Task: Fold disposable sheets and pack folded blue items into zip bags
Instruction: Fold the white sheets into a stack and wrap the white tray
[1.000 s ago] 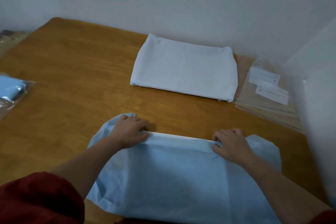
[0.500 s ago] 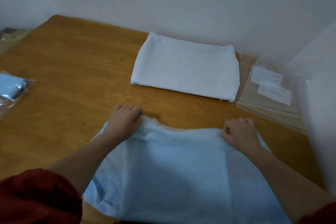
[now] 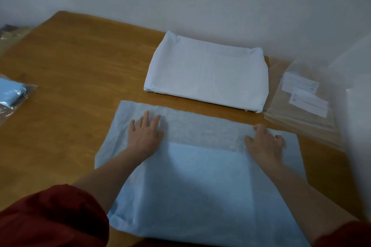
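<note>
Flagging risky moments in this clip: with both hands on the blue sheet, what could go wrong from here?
The sheet looks thin and only the left hand lies clearly flat on it; the right hand is blurred, so the fold may skew or wrinkle. The sheet's far edge lies close to the white stack; a forward smoothing push might nudge it.

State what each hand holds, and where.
Left hand: nothing, pressing flat on the thin light-blue disposable sheet, on its folded far band. Right hand: at that band's right end; a pinch cannot be told.
</note>
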